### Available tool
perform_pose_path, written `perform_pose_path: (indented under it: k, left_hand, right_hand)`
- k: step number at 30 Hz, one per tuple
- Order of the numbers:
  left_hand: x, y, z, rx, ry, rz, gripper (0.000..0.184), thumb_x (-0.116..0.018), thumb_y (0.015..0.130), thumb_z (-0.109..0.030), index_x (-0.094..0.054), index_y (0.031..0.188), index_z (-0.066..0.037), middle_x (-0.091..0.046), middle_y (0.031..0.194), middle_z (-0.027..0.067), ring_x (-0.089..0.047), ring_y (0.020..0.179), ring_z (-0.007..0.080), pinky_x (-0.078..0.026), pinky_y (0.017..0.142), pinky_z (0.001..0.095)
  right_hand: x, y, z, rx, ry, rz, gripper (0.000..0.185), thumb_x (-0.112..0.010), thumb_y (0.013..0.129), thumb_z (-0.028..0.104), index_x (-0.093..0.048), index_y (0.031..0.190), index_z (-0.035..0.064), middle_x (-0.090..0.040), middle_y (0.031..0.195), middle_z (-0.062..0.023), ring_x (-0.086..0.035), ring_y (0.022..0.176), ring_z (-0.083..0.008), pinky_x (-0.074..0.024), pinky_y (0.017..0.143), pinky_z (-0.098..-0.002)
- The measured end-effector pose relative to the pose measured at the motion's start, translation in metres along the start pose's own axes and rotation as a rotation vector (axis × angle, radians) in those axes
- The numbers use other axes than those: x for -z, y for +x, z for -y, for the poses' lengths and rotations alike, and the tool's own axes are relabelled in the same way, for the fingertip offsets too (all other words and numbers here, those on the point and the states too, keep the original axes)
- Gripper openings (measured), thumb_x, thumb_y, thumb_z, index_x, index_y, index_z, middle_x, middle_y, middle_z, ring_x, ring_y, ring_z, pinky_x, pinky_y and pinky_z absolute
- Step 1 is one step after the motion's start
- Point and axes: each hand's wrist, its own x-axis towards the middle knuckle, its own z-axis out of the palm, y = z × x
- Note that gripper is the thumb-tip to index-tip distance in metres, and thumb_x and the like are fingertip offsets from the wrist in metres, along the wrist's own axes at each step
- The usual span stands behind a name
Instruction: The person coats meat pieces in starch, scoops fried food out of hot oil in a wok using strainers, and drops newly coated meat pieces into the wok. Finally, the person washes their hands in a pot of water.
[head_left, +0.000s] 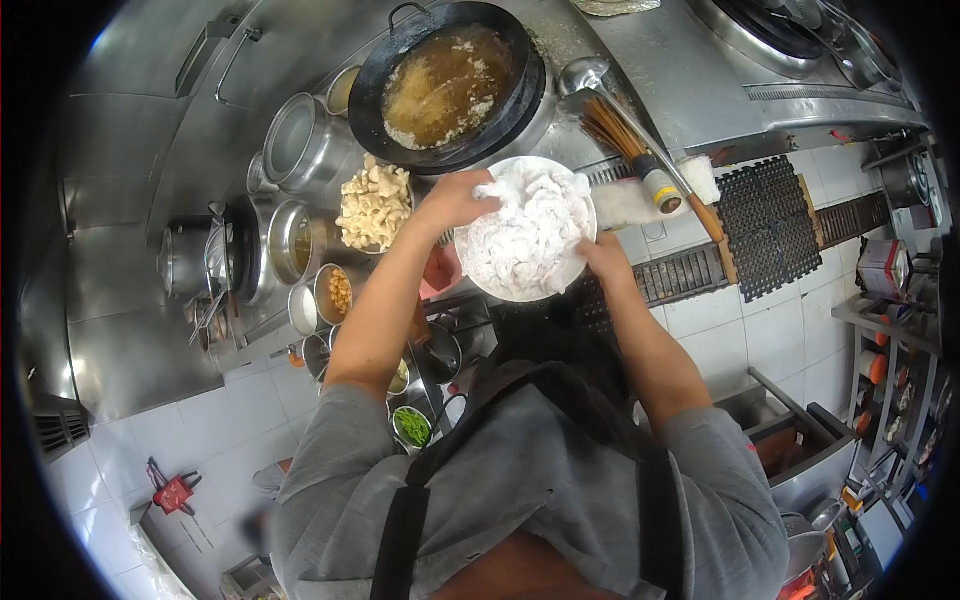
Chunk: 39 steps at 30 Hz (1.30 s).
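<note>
A white plate (592, 222) heaped with flour-coated pieces of food (530, 235) is held before my body, close to the stove's front edge. My right hand (606, 260) grips its rim from the right side. Over the plate's left side, my left hand (463, 202) has its fingers closed on some of the floured pieces. Just beyond is a black wok (362, 100) of bubbling brown oil (440, 85) with pale crumbs around its edge. Left of my left forearm stands a container piled with pale fried pieces (374, 205).
A long-handled ladle (585, 75) and a bamboo brush (615, 130) lie right of the wok. Metal pots (296, 140) and seasoning bowls (335, 293) line the left. A black floor mat (768, 225) and shelving (870, 370) are at right.
</note>
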Motion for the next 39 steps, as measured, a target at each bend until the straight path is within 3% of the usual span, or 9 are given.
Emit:
perform_pose_path:
  k: [11, 14, 18, 20, 22, 23, 29, 32, 39]
  left_hand:
    - [-0.021, 0.015, 0.029, 0.004, -0.067, -0.051, 0.04, -0.065, 0.077, -0.026, -0.064, 0.112, -0.007, -0.064, 0.105, 0.0225, -0.062, 0.099, 0.034, -0.047, 0.087, 0.0368]
    - [-0.031, 0.019, 0.025, -0.033, -0.074, -0.01, 0.038, -0.069, 0.075, -0.022, -0.064, 0.109, -0.004, -0.065, 0.105, 0.0189, -0.062, 0.098, 0.0316, -0.047, 0.088, 0.0351]
    - [-0.036, 0.021, 0.02, -0.032, -0.048, -0.115, 0.035, -0.071, 0.073, -0.019, -0.064, 0.103, -0.003, -0.066, 0.1, 0.0192, -0.063, 0.093, 0.0313, -0.048, 0.083, 0.0353]
    - [-0.032, 0.019, 0.019, -0.01, -0.065, -0.188, 0.033, -0.071, 0.073, -0.018, -0.064, 0.101, -0.002, -0.066, 0.097, 0.0185, -0.063, 0.089, 0.0295, -0.048, 0.08, 0.0348]
    - [-0.021, 0.017, 0.019, 0.175, -0.269, -0.171, 0.028, -0.071, 0.073, -0.013, -0.064, 0.098, -0.001, -0.066, 0.09, 0.0135, -0.062, 0.082, 0.0219, -0.048, 0.075, 0.032]
    - [-0.017, 0.016, 0.021, 0.144, -0.391, -0.165, 0.021, -0.07, 0.075, -0.007, -0.064, 0.094, -0.001, -0.064, 0.085, 0.0078, -0.059, 0.076, 0.0155, -0.047, 0.071, 0.0287]
    - [0.019, 0.008, -0.003, 0.323, -0.847, -0.046, 0.016, -0.067, 0.079, -0.005, -0.063, 0.094, -0.004, -0.063, 0.083, 0.0024, -0.057, 0.071, 0.0097, -0.044, 0.061, 0.0239]
    - [0.051, 0.015, -0.014, 0.282, -0.983, -0.117, 0.017, -0.067, 0.079, -0.006, -0.062, 0.095, -0.006, -0.063, 0.083, 0.0005, -0.055, 0.07, 0.0076, -0.041, 0.055, 0.0217]
    - [0.082, 0.146, 0.055, 0.204, -0.656, -0.257, 0.024, -0.069, 0.077, -0.011, -0.063, 0.1, -0.005, -0.06, 0.077, 0.0017, -0.048, 0.059, 0.0098, -0.035, 0.049, 0.0252]
  right_hand:
    - [0.0, -0.001, 0.008, -0.045, 0.011, 0.042, 0.038, -0.056, 0.071, 0.014, -0.066, 0.101, -0.0065, -0.068, 0.085, -0.0149, -0.065, 0.074, -0.0219, -0.0514, 0.067, -0.0317]
    - [0.001, -0.002, 0.01, -0.012, 0.007, 0.036, 0.038, -0.056, 0.071, 0.014, -0.066, 0.101, -0.0059, -0.068, 0.086, -0.0146, -0.065, 0.075, -0.0218, -0.0511, 0.069, -0.0319]
    - [0.0, -0.001, 0.012, -0.087, 0.031, 0.028, 0.039, -0.056, 0.07, 0.015, -0.066, 0.101, -0.0061, -0.068, 0.085, -0.0147, -0.065, 0.075, -0.0217, -0.0505, 0.069, -0.0322]
    - [0.001, 0.002, 0.006, -0.006, -0.002, 0.026, 0.037, -0.057, 0.07, 0.01, -0.064, 0.101, -0.0099, -0.067, 0.087, -0.0144, -0.064, 0.074, -0.0224, -0.0498, 0.064, -0.031]
    - [0.001, 0.002, 0.003, 0.009, 0.013, 0.03, 0.038, -0.057, 0.07, 0.01, -0.064, 0.102, -0.0099, -0.067, 0.087, -0.0147, -0.064, 0.075, -0.0228, -0.0498, 0.065, -0.031]
    - [0.001, 0.002, 0.002, 0.029, 0.027, 0.035, 0.038, -0.057, 0.071, 0.01, -0.064, 0.102, -0.01, -0.067, 0.087, -0.015, -0.064, 0.075, -0.0231, -0.0498, 0.065, -0.0311]
    - [0.0, -0.004, 0.013, -0.016, 0.008, 0.012, 0.037, -0.057, 0.072, 0.015, -0.066, 0.1, -0.007, -0.068, 0.082, -0.0141, -0.065, 0.075, -0.0214, -0.0495, 0.067, -0.0325]
    - [0.0, 0.002, 0.004, -0.043, 0.044, 0.022, 0.036, -0.057, 0.072, 0.015, -0.066, 0.099, -0.0076, -0.068, 0.081, -0.014, -0.064, 0.072, -0.0212, -0.0495, 0.063, -0.0325]
    - [0.001, 0.001, -0.003, -0.01, 0.002, -0.004, 0.036, -0.057, 0.072, 0.018, -0.066, 0.097, -0.0074, -0.067, 0.077, -0.0141, -0.064, 0.066, -0.0218, -0.0491, 0.059, -0.0344]
